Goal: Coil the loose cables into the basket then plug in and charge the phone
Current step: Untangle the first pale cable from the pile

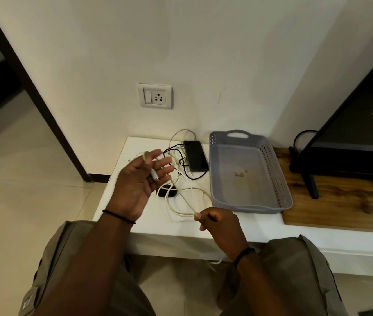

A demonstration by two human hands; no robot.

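— Which way does the white cable run?

— Slantwise, from the left hand up by the tangle down to the right hand near the ledge's front edge. The left hand is palm-up, fingers spread and loosely bent, with the cable's plug end lying across them. The right hand pinches the cable between thumb and curled fingers. The slack lies in loose loops on the white ledge between them.

— And the phone?

— Flat on the ledge just left of the basket, long side pointing from the wall toward us. A thin black cable curls beside it, mixed with the white one, and a small dark oval thing sits under the loops; I cannot tell what it is.

— Anything in the basket?

— No cables. Grey plastic, rectangular, latticed walls, handle cut-outs, a smudge on its smooth floor. It sits partly on a wood-grain board.

— The socket?

— On the wall above, white plate, switch beside the holes.
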